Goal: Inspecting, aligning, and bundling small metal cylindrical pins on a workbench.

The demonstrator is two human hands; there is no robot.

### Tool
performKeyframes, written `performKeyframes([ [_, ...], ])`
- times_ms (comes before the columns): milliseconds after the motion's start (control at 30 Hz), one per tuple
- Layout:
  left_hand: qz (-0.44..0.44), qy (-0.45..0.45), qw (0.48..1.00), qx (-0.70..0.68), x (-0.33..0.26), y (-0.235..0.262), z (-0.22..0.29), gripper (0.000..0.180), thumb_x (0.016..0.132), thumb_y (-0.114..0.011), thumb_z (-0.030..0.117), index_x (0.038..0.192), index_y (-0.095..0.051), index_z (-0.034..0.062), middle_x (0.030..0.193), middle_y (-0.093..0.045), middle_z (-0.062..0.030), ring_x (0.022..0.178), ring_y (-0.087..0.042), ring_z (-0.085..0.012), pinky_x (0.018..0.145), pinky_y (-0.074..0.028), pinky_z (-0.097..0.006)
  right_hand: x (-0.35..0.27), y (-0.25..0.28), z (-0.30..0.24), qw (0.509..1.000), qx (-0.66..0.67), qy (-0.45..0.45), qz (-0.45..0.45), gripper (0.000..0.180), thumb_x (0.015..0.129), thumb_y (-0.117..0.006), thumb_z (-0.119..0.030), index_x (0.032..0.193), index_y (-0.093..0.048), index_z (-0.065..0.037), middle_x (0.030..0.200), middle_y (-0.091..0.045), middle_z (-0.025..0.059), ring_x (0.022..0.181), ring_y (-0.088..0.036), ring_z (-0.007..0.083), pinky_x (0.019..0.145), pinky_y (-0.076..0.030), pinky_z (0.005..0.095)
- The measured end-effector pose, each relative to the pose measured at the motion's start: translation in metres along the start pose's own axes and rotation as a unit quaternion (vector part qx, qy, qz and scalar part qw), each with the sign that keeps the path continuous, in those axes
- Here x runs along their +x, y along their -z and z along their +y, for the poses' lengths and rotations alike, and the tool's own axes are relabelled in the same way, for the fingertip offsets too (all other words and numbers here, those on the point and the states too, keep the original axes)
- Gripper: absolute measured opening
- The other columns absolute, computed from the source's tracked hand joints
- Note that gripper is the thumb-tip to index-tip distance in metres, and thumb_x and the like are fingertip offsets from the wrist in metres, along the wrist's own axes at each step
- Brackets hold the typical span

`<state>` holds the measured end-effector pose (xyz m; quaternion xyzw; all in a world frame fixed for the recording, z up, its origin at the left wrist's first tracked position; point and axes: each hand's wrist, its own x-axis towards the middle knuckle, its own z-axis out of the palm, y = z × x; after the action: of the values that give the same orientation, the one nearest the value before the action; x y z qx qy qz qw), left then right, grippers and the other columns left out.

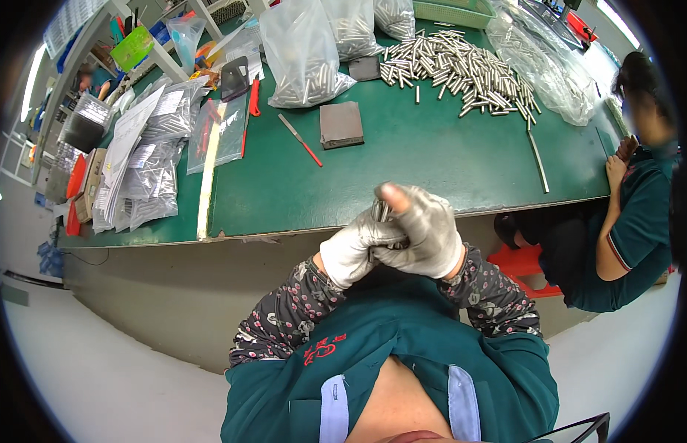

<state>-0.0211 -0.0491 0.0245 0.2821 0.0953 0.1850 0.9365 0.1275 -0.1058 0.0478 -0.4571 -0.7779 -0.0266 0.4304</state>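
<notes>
In front of my body, close to the table's near edge, my two gloved hands are pressed together. My left hand [352, 249], in a white glove, curls round a small bunch of metal pins [380, 212], whose ends poke out at the top. Against it from the right, my right hand [430, 235] is closed round the same bunch; its glove is greyed and its thumb tip bare. The fingers hide most of the pins. Beyond my hands, a large heap of loose metal pins [461, 70] lies on the green table [432, 166].
Clear bags of pins [303, 63] stand at the back. A grey-brown block [341, 124] and red-handled file [303, 142] lie nearer. Packed bags and papers [137, 140] fill the left. A metal strip [537, 161] lies right, near a seated co-worker [631, 207]. A green basket [454, 11] stands far back.
</notes>
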Motion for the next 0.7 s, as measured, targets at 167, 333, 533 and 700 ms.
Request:
performKeyframes([
  [167,0.1,-0.009,0.995,0.012,0.002,-0.005,-0.003,0.031,0.084,-0.061,0.005,0.114,-0.053,0.0063,0.101,-0.059,-0.0018,0.094,-0.059,-0.0128,0.079,-0.051,-0.026,0.005,0.002,0.002,0.995,0.046,-0.029,-0.08,0.087,0.063,-0.076,-0.017,0.139,-0.035,-0.005,0.12,-0.054,0.0224,0.105,-0.057,0.0398,0.089,-0.048,0.0454],
  [333,0.129,-0.047,0.99,0.014,0.001,-0.004,-0.009,0.036,0.094,-0.056,0.023,0.126,-0.05,0.0089,0.111,-0.057,-0.0014,0.105,-0.054,-0.0133,0.089,-0.045,-0.03,0.006,-0.002,-0.001,0.998,-0.006,0.015,-0.063,0.086,0.059,-0.071,-0.011,0.138,-0.036,-0.006,0.116,-0.055,0.0218,0.103,-0.057,0.0388,0.086,-0.049,0.0442],
  [533,0.087,-0.041,0.995,0.007,0.002,0.0,-0.011,0.036,0.091,-0.06,0.019,0.123,-0.051,0.009,0.111,-0.058,-0.0009,0.103,-0.055,-0.0134,0.087,-0.047,-0.028,0.0,-0.006,-0.009,0.997,0.006,-0.064,-0.05,0.078,0.06,-0.067,-0.01,0.133,-0.042,-0.007,0.112,-0.057,0.0187,0.101,-0.057,0.0375,0.082,-0.051,0.0442],
  [700,0.066,-0.029,0.997,-0.033,0.0,0.005,-0.011,0.035,0.085,-0.065,0.013,0.118,-0.054,0.0087,0.107,-0.059,-0.0003,0.099,-0.056,-0.0127,0.085,-0.048,-0.027,-0.002,-0.009,-0.01,0.998,0.031,-0.052,0.002,0.076,0.055,-0.069,-0.007,0.127,-0.046,-0.007,0.106,-0.059,0.015,0.099,-0.057,0.0374,0.079,-0.051,0.0442],
])
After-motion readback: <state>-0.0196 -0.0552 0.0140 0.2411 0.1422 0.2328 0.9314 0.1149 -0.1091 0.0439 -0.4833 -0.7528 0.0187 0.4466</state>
